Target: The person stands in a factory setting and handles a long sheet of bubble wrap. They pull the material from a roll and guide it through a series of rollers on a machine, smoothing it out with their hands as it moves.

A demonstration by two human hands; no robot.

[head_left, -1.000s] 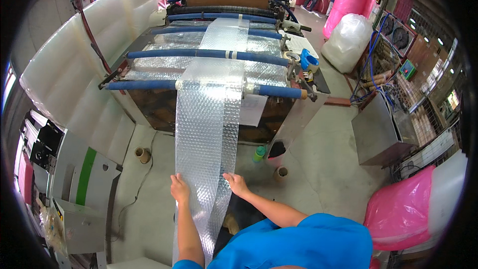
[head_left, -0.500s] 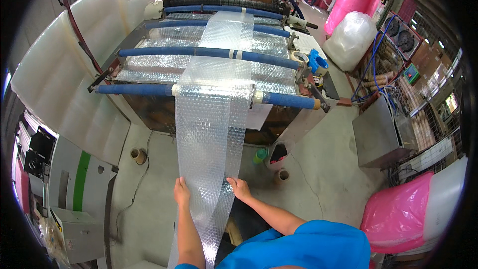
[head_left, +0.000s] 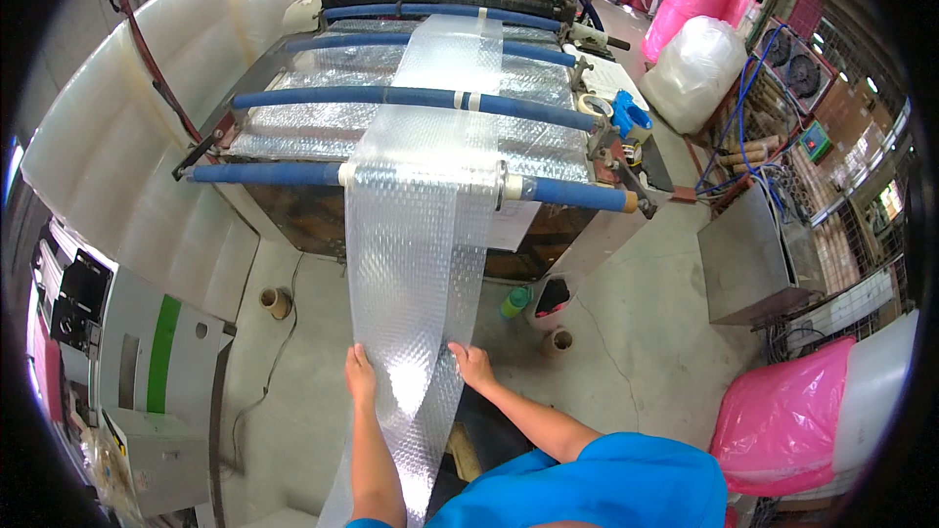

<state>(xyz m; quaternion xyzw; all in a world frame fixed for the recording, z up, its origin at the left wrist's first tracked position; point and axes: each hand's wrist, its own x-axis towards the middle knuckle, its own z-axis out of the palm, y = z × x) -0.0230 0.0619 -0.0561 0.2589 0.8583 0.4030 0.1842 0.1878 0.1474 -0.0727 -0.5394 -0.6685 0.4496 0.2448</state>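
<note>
A long strip of clear bubble wrap (head_left: 401, 264) runs over the blue rollers of a machine and hangs down toward me. My left hand (head_left: 360, 372) is closed on its left edge, thumb on top. On the right edge, my right hand (head_left: 471, 367) pinches the wrap between thumb and fingers. A lengthwise fold or overlap shows along the strip's right part. Below my hands the strip carries on past my left forearm to the lower edge of the view. The front blue roller (head_left: 269, 174) bears the strip between two pale collars.
Beyond the front roller stands the machine bed (head_left: 323, 127) with silvery sheeting. A green bottle (head_left: 514, 302) and cardboard tubes (head_left: 275, 303) stand on the floor. To the right are a metal cabinet (head_left: 748, 259) and a pink wrapped bundle (head_left: 782, 416). Other people stand far back.
The view has shifted slightly. Both hands keep their hold on the edges, and the shine and fold of the bubble wrap near them look different.
</note>
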